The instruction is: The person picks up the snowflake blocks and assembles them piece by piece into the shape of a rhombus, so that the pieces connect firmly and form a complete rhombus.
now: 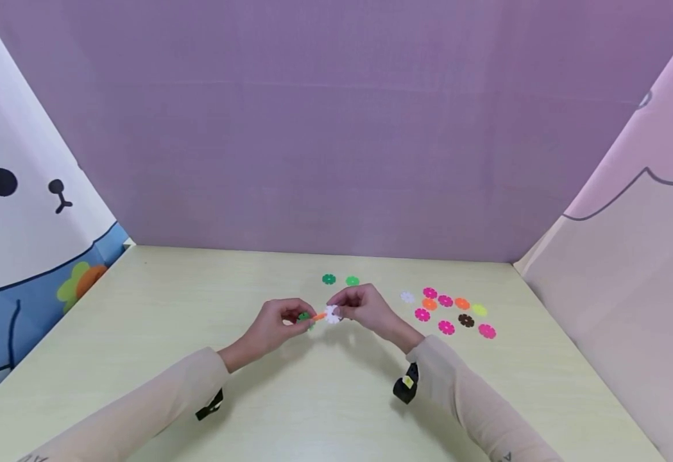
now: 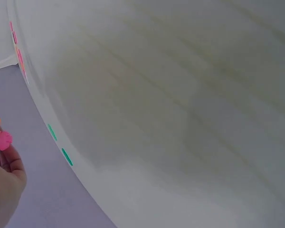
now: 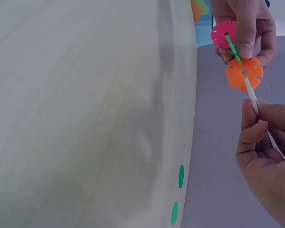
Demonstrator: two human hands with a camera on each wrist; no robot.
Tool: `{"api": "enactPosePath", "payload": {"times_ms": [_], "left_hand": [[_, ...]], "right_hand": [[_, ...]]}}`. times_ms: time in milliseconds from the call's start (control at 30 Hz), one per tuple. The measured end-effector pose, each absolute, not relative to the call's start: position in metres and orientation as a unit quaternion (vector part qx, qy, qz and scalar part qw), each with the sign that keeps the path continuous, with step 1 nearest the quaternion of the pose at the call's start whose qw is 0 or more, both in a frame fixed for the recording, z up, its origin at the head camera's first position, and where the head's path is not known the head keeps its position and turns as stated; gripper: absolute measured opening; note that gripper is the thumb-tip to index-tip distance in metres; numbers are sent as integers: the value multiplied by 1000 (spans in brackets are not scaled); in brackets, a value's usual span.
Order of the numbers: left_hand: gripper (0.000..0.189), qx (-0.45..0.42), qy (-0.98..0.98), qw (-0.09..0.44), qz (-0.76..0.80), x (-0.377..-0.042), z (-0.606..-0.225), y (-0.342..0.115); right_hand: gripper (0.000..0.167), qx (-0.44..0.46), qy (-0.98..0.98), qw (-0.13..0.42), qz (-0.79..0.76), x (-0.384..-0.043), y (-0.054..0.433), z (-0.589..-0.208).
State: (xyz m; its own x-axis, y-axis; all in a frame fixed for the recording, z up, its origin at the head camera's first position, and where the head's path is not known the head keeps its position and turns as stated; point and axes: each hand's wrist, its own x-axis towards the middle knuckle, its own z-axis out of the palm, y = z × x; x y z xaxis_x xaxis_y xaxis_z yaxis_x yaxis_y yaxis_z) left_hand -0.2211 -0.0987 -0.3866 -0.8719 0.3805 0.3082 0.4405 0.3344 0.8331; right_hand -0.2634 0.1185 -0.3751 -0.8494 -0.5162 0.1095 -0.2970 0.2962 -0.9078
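My left hand (image 1: 275, 324) pinches a short chain of notched plastic snowflake discs. Its pink disc (image 3: 222, 34), green disc (image 3: 233, 50) and orange disc (image 3: 244, 75) are slotted together, clearest in the right wrist view. Between thumb and fingers of my right hand (image 1: 367, 309) is a white snowflake disc (image 1: 332, 314), seen edge-on in the right wrist view. The white disc's edge meets the orange disc; how deep it sits in a slot, I cannot tell. Most of the left hand (image 2: 7, 187) is cut off in the left wrist view, with the pink disc (image 2: 1, 141) above its fingers.
Beyond the hands, a dark green disc (image 1: 328, 279) and a lighter green disc (image 1: 352, 281) lie flat on the pale table (image 1: 197, 282). To the right are several scattered discs, among them a brown disc (image 1: 466, 320) and a yellow disc (image 1: 479, 310). A purple panel (image 1: 336, 128) stands behind.
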Motion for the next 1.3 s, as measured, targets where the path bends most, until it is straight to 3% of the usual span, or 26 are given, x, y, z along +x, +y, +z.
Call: {"api": "enactPosePath", "payload": {"times_ms": [533, 867, 1300], "left_hand": [[11, -252, -813, 28, -525, -217, -372, -99], [11, -236, -824, 41, -514, -241, -407, -107], [12, -220, -821, 50, -524, -238, -409, -109]], "right_hand": [[16, -261, 800, 99, -531, -250, 107, -352], [23, -266, 804, 113, -519, -270, 109, -364], [16, -233, 882, 1, -410, -326, 111, -392]]}}
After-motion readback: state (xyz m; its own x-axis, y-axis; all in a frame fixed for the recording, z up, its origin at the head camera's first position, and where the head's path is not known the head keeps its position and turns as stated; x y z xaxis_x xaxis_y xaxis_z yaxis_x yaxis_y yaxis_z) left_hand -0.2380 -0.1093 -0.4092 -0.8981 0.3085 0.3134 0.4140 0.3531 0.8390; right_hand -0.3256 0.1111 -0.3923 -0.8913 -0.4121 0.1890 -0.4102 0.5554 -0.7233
